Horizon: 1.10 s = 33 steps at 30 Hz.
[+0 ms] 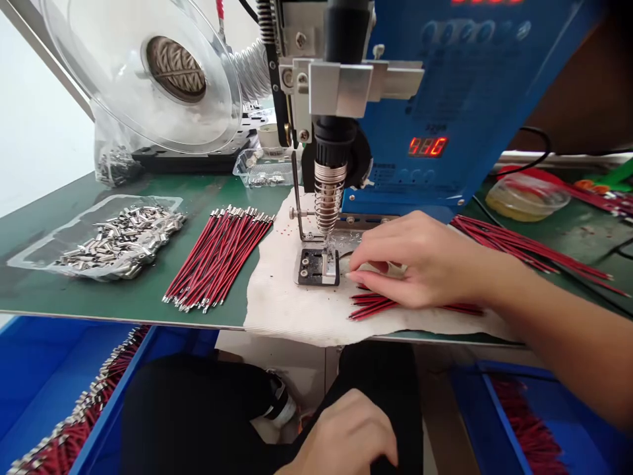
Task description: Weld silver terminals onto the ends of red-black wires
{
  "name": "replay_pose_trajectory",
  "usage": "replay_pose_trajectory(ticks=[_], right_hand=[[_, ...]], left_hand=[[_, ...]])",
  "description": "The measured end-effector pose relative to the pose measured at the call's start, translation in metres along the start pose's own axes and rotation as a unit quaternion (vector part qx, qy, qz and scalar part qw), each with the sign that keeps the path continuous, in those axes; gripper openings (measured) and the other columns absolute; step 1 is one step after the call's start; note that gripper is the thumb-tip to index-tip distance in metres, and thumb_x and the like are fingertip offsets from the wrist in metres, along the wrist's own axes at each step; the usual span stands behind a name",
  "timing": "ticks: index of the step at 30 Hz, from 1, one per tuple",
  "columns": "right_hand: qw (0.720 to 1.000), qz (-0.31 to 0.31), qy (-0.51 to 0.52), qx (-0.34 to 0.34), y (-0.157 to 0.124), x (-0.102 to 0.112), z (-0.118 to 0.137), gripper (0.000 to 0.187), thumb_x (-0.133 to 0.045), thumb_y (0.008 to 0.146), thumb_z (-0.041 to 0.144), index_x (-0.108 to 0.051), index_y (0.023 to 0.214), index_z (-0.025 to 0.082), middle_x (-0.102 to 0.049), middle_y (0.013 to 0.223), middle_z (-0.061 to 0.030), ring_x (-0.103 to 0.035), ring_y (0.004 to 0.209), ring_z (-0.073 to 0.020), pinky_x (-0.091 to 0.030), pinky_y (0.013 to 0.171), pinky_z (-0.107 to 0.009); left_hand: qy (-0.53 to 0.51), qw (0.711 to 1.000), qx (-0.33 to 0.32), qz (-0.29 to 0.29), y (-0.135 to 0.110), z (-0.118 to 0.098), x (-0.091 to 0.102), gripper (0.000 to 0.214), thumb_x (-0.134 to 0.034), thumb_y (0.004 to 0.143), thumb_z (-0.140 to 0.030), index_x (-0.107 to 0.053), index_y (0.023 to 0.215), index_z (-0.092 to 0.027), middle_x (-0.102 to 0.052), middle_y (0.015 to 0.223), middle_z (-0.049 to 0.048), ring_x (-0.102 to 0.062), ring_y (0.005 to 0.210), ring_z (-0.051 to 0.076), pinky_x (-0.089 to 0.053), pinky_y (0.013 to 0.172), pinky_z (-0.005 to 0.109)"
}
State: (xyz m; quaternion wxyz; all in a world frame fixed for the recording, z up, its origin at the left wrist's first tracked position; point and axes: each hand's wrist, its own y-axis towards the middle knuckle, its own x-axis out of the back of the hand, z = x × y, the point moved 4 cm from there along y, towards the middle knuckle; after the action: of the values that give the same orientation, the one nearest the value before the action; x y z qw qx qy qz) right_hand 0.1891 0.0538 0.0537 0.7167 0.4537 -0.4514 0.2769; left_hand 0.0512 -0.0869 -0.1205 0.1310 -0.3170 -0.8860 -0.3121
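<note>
Your right hand (420,260) lies palm down just right of the black fixture (318,267), fingers curled narrow over a small bundle of red wires (376,305) on the white cloth (287,303); whether they pinch one I cannot tell. Those wires look light, thin and springy, likely to roll, so take one by its insulation near the bare end. Your left hand (346,435) rests loosely closed on your lap, below the fixture.

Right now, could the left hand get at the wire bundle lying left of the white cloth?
Probably yes: the left hand lies in the lap below the table edge, and the wire bundle sits uncovered near that edge.
</note>
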Motion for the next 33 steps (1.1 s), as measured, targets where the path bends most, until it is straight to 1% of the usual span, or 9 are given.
replay_pose_trajectory(ticks=[1,4,8,10,15,19,22,28,33], right_hand=[[1.0,0.026,-0.004,-0.015,0.0,-0.001,-0.002,0.012,-0.062,0.092,0.015,-0.071,0.085,0.017,-0.065,0.071,0.0029,-0.052,0.062,-0.0103,-0.034,0.06,-0.027],[0.995,0.083,-0.019,-0.06,-0.003,-0.002,-0.011,0.009,-0.064,0.087,0.014,-0.071,0.085,0.019,-0.066,0.075,0.003,-0.053,0.064,-0.0108,-0.033,0.061,-0.027],[0.988,0.119,-0.028,-0.093,-0.006,-0.003,-0.017,0.007,-0.065,0.088,0.019,-0.072,0.085,0.02,-0.068,0.076,0.0019,-0.055,0.065,-0.0121,-0.033,0.062,-0.028],[0.987,0.127,-0.022,-0.096,-0.005,-0.005,-0.017,0.009,-0.064,0.089,0.02,-0.072,0.085,0.02,-0.068,0.075,0.0017,-0.056,0.065,-0.0124,-0.033,0.062,-0.029],[0.987,0.131,-0.012,-0.088,-0.002,-0.008,-0.012,0.016,-0.058,0.089,0.015,-0.071,0.082,0.02,-0.069,0.075,0.0007,-0.058,0.066,-0.0133,-0.034,0.063,-0.028],[0.987,0.127,-0.012,-0.094,-0.001,-0.008,-0.012,0.016,-0.058,0.091,0.017,-0.072,0.084,0.02,-0.071,0.077,-0.0001,-0.061,0.067,-0.0143,-0.035,0.063,-0.029],[0.987,0.125,-0.014,-0.096,-0.001,-0.008,-0.012,0.016,-0.059,0.093,0.02,-0.074,0.087,0.02,-0.072,0.079,-0.0005,-0.062,0.068,-0.0146,-0.035,0.063,-0.029],[0.984,0.144,-0.03,-0.1,-0.001,-0.008,-0.009,0.018,-0.058,0.095,0.021,-0.072,0.083,0.02,-0.068,0.072,0.0006,-0.057,0.064,-0.0142,-0.032,0.062,-0.029],[0.983,0.149,-0.032,-0.106,0.0,-0.008,-0.008,0.019,-0.058,0.094,0.021,-0.069,0.079,0.02,-0.066,0.071,0.0012,-0.056,0.064,-0.0139,-0.032,0.062,-0.029]], left_hand=[[-0.012,0.996,0.087,0.014,-0.009,0.021,-0.013,0.015,-0.051,0.094,-0.014,-0.061,0.086,-0.021,-0.073,0.088,0.0031,-0.068,0.083,0.015,-0.056,0.079,0.023],[0.033,0.969,0.244,-0.002,-0.028,0.06,-0.032,0.021,-0.048,0.091,-0.011,-0.062,0.105,-0.017,-0.071,0.104,0.0115,-0.068,0.093,0.022,-0.058,0.085,0.037],[0.075,0.933,0.353,0.009,-0.042,0.078,-0.041,0.029,-0.046,0.088,-0.009,-0.063,0.112,-0.012,-0.065,0.122,0.0203,-0.064,0.112,0.031,-0.054,0.1,0.049],[0.083,0.92,0.383,0.031,-0.049,0.08,-0.044,0.039,-0.048,0.084,-0.007,-0.063,0.119,-0.013,-0.062,0.131,0.0197,-0.06,0.122,0.032,-0.05,0.107,0.051],[0.087,0.88,0.46,0.08,-0.071,0.08,-0.039,0.069,-0.061,0.069,-0.01,-0.061,0.138,-0.017,-0.062,0.138,0.0169,-0.058,0.126,0.038,-0.048,0.108,0.051],[0.079,0.843,0.53,0.057,-0.084,0.09,-0.027,0.075,-0.065,0.081,-0.039,-0.053,0.147,-0.006,-0.052,0.151,0.0237,-0.047,0.141,0.041,-0.035,0.121,0.051],[0.04,0.83,0.553,0.053,-0.085,0.097,-0.028,0.072,-0.061,0.084,-0.055,-0.06,0.14,-0.009,-0.062,0.14,0.0207,-0.059,0.129,0.036,-0.046,0.111,0.043],[-0.009,0.821,0.566,0.07,-0.078,0.095,-0.038,0.058,-0.069,0.076,-0.061,-0.074,0.109,-0.014,-0.074,0.107,0.0152,-0.068,0.103,0.034,-0.051,0.091,0.039],[-0.024,0.817,0.572,0.072,-0.078,0.094,-0.039,0.055,-0.068,0.077,-0.062,-0.073,0.105,-0.015,-0.073,0.11,0.0134,-0.066,0.106,0.031,-0.049,0.091,0.036]])
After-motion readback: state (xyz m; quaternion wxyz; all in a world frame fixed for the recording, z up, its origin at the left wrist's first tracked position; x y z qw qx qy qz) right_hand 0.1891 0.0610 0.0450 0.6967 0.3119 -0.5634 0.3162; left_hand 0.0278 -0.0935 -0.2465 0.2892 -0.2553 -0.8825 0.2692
